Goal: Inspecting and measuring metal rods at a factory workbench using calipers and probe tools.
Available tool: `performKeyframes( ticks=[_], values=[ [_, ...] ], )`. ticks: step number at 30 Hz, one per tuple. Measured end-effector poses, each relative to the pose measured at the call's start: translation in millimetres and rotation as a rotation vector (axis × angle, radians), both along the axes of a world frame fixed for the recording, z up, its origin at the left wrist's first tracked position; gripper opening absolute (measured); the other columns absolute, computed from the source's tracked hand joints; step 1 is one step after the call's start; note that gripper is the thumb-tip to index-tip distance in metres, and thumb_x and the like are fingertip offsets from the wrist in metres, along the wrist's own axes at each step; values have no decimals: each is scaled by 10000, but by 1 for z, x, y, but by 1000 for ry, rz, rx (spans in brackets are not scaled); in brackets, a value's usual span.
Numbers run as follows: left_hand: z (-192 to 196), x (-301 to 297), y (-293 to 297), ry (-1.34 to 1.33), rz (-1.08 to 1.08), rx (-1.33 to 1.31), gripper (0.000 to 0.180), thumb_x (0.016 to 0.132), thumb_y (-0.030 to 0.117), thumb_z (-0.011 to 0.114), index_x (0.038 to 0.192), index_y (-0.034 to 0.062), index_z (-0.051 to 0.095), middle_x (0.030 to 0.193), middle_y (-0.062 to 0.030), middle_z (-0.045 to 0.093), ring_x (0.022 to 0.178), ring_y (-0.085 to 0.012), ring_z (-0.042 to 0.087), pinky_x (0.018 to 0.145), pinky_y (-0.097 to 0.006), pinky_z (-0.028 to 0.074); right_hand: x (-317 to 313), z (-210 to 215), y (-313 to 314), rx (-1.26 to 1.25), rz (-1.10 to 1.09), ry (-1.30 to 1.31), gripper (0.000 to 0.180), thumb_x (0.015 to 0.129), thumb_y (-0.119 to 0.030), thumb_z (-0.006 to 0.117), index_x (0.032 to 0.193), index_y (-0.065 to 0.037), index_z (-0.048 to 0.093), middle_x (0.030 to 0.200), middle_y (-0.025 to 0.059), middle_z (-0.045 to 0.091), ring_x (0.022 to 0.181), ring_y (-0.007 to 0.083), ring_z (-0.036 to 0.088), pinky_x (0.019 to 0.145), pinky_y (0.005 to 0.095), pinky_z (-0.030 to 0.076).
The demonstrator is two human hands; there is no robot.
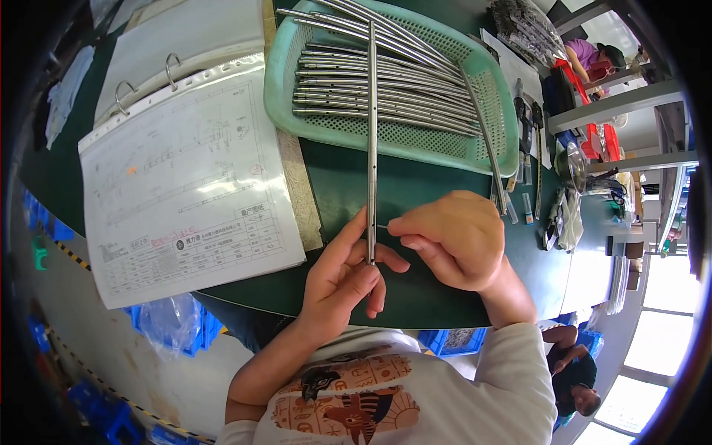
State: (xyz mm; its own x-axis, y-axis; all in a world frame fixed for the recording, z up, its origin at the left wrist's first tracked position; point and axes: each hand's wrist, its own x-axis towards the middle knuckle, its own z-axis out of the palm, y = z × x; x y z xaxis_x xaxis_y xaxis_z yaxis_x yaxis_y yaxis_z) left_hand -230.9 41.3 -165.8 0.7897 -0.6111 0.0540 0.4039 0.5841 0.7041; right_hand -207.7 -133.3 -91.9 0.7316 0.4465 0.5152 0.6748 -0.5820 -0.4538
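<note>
silver metal rod (371,133), perforated mint-green basket (498,81), dark green table (415,193).

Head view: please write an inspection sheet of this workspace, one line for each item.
Surface: dark green table, partly covered.
Job's things: thin metal rod held upright; more rods lie in a green perforated basket.
Clutter: open ring binder with a technical drawing at the left; small tools to the right of the basket.
Hands: left hand grips the rod's lower end; right hand pinches a fine pin beside the rod.
Cables: nothing seen.
Surroundings: shelves at the right, blue crates below the table, another person seated at lower right.
</note>
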Motion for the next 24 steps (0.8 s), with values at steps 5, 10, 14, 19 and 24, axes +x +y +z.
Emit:
performKeyframes(
  ticks=[5, 10, 14, 19, 24],
  values=[
    [2, 0, 0, 16, -13, 10, 578, 912, 83, 409, 1400, 64, 100, 995, -180, 547, 555, -107, 517, 492, -194, 425, 0, -1, 0, 7, -12, 6, 89, 727, -107, 632, 790, -45, 633, 693, 61, 634, 534, 187, 580, 460, 279, 378],
    [1, -1, 0, 8, -5, 7, 576, 909, 74, 414, 1398, 63, 110, 998, -182, 552, 566, -110, 526, 498, -198, 431, 2, -4, 1, -4, 2, -3, 99, 722, -101, 634, 802, -44, 630, 696, 65, 633, 534, 189, 579, 457, 282, 380],
    [1, 0, 0, 16, -6, 6, 572, 908, 49, 405, 1396, 60, 108, 1004, -190, 553, 570, -112, 530, 502, -201, 436, 3, -7, 2, -34, -13, -75, 133, 699, -78, 649, 826, -46, 623, 706, 61, 633, 515, 185, 565, 446, 281, 381],
    [4, -1, 0, 111, -10, 30, 507, 909, 53, 418, 1370, 28, 208, 1015, -145, 561, 572, -115, 535, 494, -206, 438, -2, -1, 8, -214, -58, -264, 240, 627, -122, 683, 840, -43, 606, 695, 22, 594, 511, 141, 548, 432, 241, 386],
    [10, 1, 0, 224, -48, 75, 432, 907, 77, 454, 1316, 1, 337, 996, -91, 574, 585, -120, 551, 481, -208, 442, -3, -1, 11, -275, -64, -340, 254, 583, -112, 657, 817, -33, 596, 668, 3, 558, 509, 112, 533, 432, 224, 376]
  ],
)
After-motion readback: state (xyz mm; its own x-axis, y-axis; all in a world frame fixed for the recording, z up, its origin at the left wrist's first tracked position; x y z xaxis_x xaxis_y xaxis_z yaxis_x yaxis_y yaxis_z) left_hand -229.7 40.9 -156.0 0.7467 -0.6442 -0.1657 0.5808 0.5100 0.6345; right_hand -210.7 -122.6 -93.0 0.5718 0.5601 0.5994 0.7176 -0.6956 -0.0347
